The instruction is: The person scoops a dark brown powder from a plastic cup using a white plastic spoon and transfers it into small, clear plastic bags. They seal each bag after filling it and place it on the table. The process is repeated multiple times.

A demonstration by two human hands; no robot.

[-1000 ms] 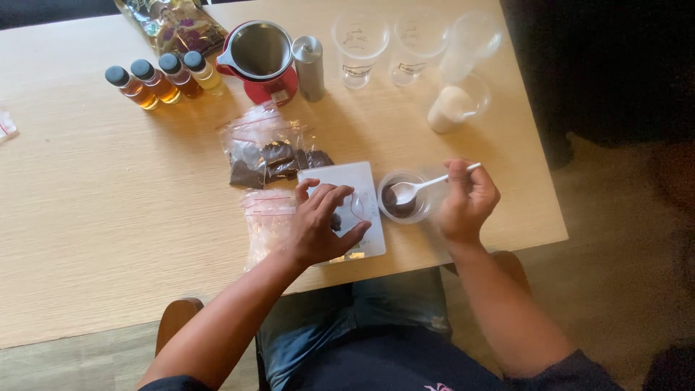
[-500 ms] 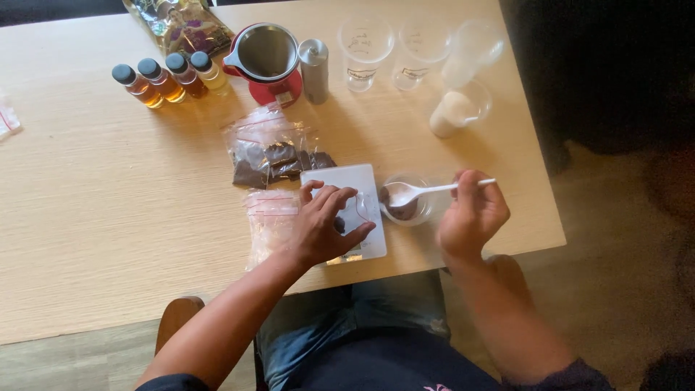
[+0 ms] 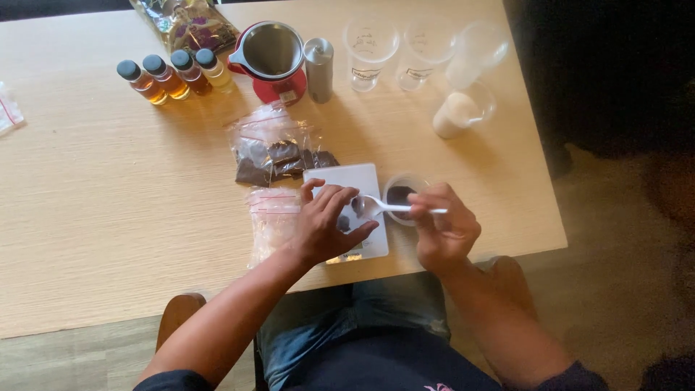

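My left hand (image 3: 326,224) rests on a small white scale (image 3: 347,181) at the table's near edge, fingers curled around a small clear cup whose dark contents barely show. My right hand (image 3: 443,230) grips a white plastic spoon (image 3: 391,208) by its handle, and the spoon's bowl reaches left over that cup. Just right of the scale stands a small clear cup of dark powder (image 3: 400,195), partly hidden behind my right fingers.
Zip bags of dark powder (image 3: 279,156) lie behind the scale, and empty zip bags (image 3: 271,217) lie to its left. At the back stand several amber bottles (image 3: 174,72), a red pot (image 3: 271,58), a grey canister (image 3: 319,69), clear cups (image 3: 371,47) and a cup of white powder (image 3: 460,112).
The spoon has travelled left from the cup of dark powder to the cup under my left hand. My left hand stays on the scale. The view has shifted slightly.
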